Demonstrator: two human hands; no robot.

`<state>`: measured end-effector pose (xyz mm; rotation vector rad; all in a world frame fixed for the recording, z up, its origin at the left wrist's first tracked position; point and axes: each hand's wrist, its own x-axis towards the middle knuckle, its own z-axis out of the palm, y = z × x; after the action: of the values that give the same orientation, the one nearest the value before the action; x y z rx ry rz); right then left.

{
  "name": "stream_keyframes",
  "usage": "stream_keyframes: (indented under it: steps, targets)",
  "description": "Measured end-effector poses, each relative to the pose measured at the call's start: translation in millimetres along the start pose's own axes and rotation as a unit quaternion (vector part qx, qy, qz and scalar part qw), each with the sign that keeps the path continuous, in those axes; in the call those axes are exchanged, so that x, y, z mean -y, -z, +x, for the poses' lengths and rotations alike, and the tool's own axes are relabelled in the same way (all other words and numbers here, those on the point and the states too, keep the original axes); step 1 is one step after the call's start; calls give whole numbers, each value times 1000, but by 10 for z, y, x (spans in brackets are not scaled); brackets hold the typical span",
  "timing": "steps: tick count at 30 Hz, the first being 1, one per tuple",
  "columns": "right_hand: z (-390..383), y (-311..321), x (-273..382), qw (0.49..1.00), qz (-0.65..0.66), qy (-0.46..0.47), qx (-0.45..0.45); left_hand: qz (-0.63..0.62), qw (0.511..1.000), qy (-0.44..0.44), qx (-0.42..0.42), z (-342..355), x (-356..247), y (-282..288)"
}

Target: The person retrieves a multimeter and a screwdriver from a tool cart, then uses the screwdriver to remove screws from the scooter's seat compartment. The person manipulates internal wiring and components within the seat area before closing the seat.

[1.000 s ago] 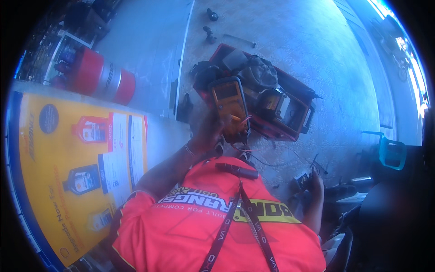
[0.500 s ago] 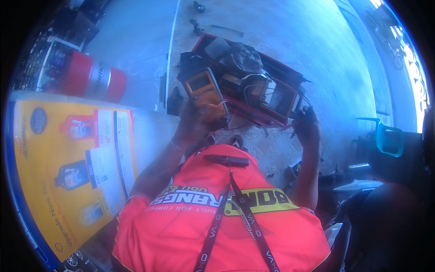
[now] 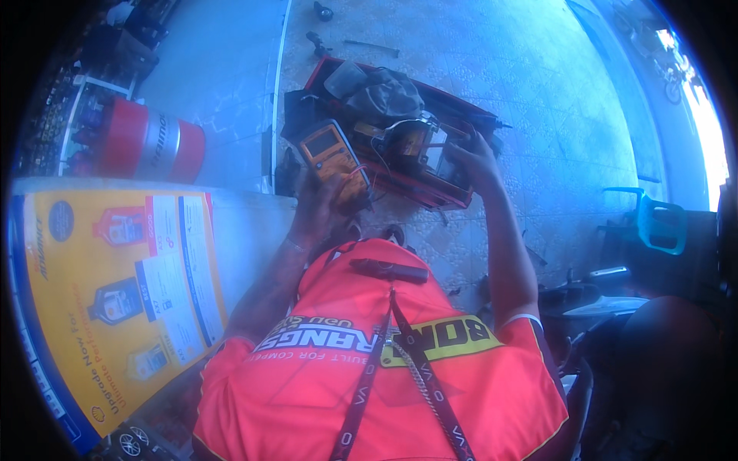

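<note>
Gripping lower end of orange, dark-edged handheld meter [image 3: 323, 147] w/ fingers of L hand [image 3: 312, 196], over near-left end of red-walled open tray [image 3: 453, 201]. Holding R hand [image 3: 480, 157] by pale-sided dark box [image 3: 413, 142] in tray; not managing to tell if pinching anything. Poss. risking dropped meter b/c of one-handed hold, or snagging thin red lead [image 3: 358, 168] on tray rim. Beyond, seeing pale patterned floor tiles [image 3: 538, 115], red drum w/ silver band [image 3: 127, 142], teal plastic chair [image 3: 675, 223], yellow printed poster [image 3: 54, 307].

The head-worn fisheye camera looks down from above the hands [image 3: 317, 197].
</note>
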<state>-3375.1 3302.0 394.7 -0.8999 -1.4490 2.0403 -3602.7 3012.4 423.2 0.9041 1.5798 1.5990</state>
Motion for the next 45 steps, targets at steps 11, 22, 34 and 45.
stream_keyframes:
  steps: [11,22,34,45]
  targets:
    - [375,-772,-82,966,-256,42,-6,-201,975,94,-29,348,-20,13]
    - [914,-884,-502,920,-389,41,-32,-214,969,127,3,764,364,606]
    - [844,-1198,-518,886,-458,1,-80,-218,961,167,14,966,598,1062]
    - [1083,-1633,-980,849,-489,14,-198,-222,958,179,33,1035,777,1306]
